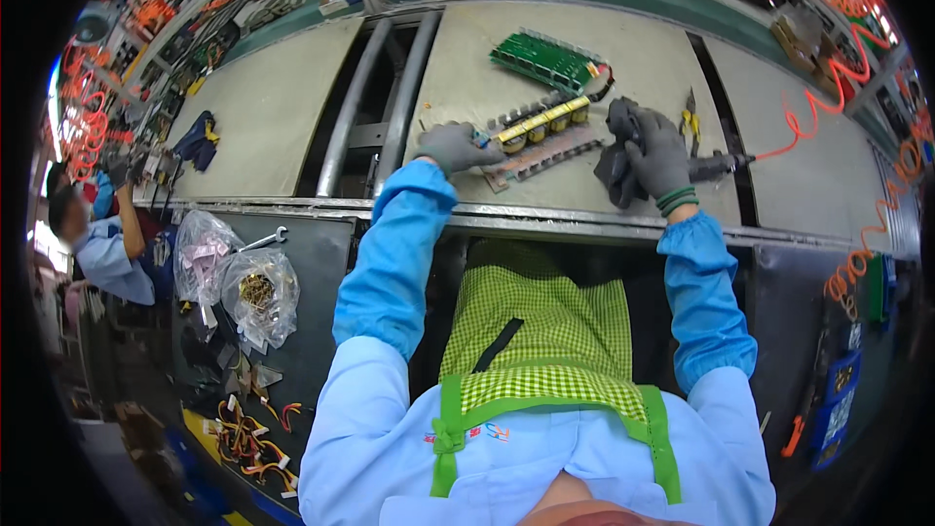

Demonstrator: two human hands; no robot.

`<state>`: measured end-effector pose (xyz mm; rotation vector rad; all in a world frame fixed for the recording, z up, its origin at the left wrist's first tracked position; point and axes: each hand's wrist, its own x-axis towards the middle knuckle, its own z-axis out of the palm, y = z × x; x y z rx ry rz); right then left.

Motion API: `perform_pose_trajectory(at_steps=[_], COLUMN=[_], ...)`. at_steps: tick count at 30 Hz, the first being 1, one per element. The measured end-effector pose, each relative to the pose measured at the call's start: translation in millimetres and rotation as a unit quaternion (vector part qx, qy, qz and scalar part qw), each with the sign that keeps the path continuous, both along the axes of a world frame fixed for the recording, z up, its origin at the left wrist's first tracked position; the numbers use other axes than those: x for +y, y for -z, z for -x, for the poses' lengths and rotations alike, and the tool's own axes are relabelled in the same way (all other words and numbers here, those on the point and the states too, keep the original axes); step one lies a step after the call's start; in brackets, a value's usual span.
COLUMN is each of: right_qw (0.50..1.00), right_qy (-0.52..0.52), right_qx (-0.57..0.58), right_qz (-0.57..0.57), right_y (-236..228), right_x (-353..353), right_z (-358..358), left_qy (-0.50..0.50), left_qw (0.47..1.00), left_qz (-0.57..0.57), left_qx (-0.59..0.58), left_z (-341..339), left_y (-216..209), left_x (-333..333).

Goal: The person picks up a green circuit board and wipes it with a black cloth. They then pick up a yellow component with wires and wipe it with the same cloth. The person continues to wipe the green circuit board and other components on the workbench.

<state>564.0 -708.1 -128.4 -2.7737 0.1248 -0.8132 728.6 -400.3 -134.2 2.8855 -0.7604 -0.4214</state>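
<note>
We find the strip (545, 125) of yellow-topped coils on the table (467, 44) in front of the person, lying slantwise between the green board (541, 60) beyond it and the brownish plate (547, 153) nearer the body. The left hand (450, 147), gloved, is at the strip's left end with its fingers curled; we cannot tell whether they pinch the strip, or only the small blue piece showing at their tips. The right hand (658, 151), also gloved, has its fingers wrapped around the black tool (614, 175), just beyond the strip's right end. Our chief concern is the dark wire (608, 86) that appears to join the strip's right end to the board: should the strip be drawn toward the body, the wire could pull tight, dragging the board or straining a joint. Second, the tool is bulky and close to the coils, so a careless swing could knock them or the row of dark parts along the plate. Third, the red hose (779, 150) trails from the tool off to the right; a tug on it could turn the tool in the hand. The pliers (690, 124) lie near that side (loose, as far as we can judge) and could be swept toward the gap beside them if hose or tool caught them.
</note>
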Motion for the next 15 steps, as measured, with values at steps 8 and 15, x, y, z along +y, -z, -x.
perform_pose_trajectory(at_steps=[8,15], right_qw=[0.974,0.976], right_qy=[-0.115,-0.145], right_qx=[0.193,0.16], right_qz=[0.01,-0.018], right_y=[44.3,55.7], right_x=[18.9,10.3], right_z=[-40.0,-43.3], left_qy=[-0.023,-0.058], left_qw=[0.997,0.991], left_qz=[-0.017,0.072], left_qx=[0.067,0.1], left_z=[-31.9,-40.8], left_y=[28.7,34.2], left_x=[-16.6,-7.1])
